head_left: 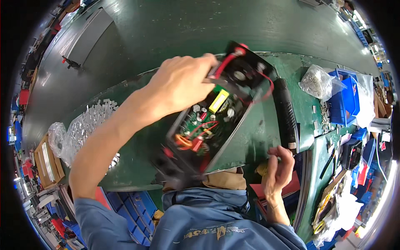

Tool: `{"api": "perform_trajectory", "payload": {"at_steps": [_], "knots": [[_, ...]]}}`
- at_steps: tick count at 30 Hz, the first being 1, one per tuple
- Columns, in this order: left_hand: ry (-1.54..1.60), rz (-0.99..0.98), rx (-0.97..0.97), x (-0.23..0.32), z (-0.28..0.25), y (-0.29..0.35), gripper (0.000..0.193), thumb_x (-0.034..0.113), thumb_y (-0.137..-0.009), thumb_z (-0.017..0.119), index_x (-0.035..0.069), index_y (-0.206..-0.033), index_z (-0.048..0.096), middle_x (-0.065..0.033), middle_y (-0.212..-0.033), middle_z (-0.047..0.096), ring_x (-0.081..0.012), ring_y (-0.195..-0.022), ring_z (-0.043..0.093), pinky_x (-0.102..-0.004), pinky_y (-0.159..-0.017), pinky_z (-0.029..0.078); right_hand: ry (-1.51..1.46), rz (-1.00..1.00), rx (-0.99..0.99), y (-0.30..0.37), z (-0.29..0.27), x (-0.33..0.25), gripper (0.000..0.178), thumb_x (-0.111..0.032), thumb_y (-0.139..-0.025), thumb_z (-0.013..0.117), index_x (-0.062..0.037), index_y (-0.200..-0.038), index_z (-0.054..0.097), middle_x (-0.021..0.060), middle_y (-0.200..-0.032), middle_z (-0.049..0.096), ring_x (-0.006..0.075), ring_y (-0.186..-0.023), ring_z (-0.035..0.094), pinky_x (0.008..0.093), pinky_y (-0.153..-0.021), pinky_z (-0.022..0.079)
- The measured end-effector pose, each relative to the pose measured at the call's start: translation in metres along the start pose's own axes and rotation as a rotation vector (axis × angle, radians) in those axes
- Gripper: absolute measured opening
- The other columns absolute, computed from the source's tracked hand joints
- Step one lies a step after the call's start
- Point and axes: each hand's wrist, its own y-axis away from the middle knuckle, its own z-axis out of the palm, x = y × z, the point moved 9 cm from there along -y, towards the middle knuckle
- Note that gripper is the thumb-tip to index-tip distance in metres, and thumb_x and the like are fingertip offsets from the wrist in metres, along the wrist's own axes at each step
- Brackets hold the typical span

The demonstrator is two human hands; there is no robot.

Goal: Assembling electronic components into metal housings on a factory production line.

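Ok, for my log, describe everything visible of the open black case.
The long, black, open case, material unclear, slants over the green bench, its near end blurred. Inside are a green board, a yellow block and red wires; its far end has a round part. The left hand grips its far left side.

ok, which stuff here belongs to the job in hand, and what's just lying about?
Likely the job:
open black case, gripped by the left hand
green circuit board inside
thick red wire

Apparently just lying about, untouched:
black cylinder
blue bins
clear bag beside them
silver pieces on the left
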Motion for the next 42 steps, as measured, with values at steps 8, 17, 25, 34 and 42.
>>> {"api": "perform_trajectory", "payload": {"at_steps": [8, 17, 25, 34, 42], "knots": [[0.176, -0.38, 0.089, -0.031, -0.021, 0.086, 0.02, 0.015, -0.085, 0.074, 0.002, -0.099, 0.068, -0.0142, -0.085, 0.072, -0.0298, -0.084, 0.072, -0.0404, -0.069, 0.056, -0.322, 0.072, 0.038, 0.068, -0.01, 0.004, 0.033, -0.023, -0.102, 0.048, 0.0012, -0.125, 0.043, 0.0114, -0.087, 0.057, 0.0189, -0.077, 0.053, 0.0361, -0.081, 0.044], [-0.343, 0.588, 0.123, 0.022, -0.014, 0.08, 0.032, 0.033, -0.071, 0.082, 0.01, -0.085, 0.065, -0.0012, -0.085, 0.061, -0.0194, -0.084, 0.064, -0.0343, -0.062, 0.054, -0.281, 0.469, -0.183, 0.044, 0.027, -0.005, 0.046, -0.008, -0.096, 0.067, 0.0039, -0.136, 0.047, 0.011, -0.118, 0.061, 0.0186, -0.108, 0.058, 0.0311, -0.097, 0.046], [-0.188, 0.318, 0.472, 0.043, 0.008, 0.135, 0.035, 0.039, -0.073, 0.083, 0.013, -0.071, 0.059, 0.0021, -0.077, 0.058, -0.0151, -0.075, 0.06, -0.0316, -0.052, 0.047, -0.218, 0.356, -0.13, -0.097, -0.008, 0.017, 0.028, -0.013, -0.1, 0.063, -0.002, -0.126, 0.064, -0.0017, -0.099, 0.064, 0.0058, -0.091, 0.058, 0.0212, -0.084, 0.045], [-0.124, 0.133, 0.535, 0.055, 0.018, 0.145, 0.034, 0.021, -0.068, 0.09, 0.01, -0.07, 0.058, -0.0021, -0.068, 0.058, -0.0217, -0.064, 0.058, -0.0334, -0.051, 0.044, 0.828, -0.248, 0.229, -0.21, -0.121, 0.062, 0.011, -0.008, -0.091, 0.065, -0.0011, -0.1, 0.069, 0.0185, -0.092, 0.069, 0.0315, -0.075, 0.066, 0.0373, -0.068, 0.051], [-0.102, 0.161, 0.498, 0.057, 0.023, 0.14, 0.031, 0.025, -0.078, 0.081, 0.011, -0.073, 0.054, -0.0015, -0.07, 0.048, -0.0171, -0.069, 0.056, -0.0301, -0.05, 0.046, 0.779, 0.082, -0.312, -0.257, -0.136, 0.153, 0.027, -0.003, -0.077, 0.063, 0.0035, -0.102, 0.069, 0.0208, -0.087, 0.072, 0.0208, -0.079, 0.066, 0.0385, -0.074, 0.051]]}}
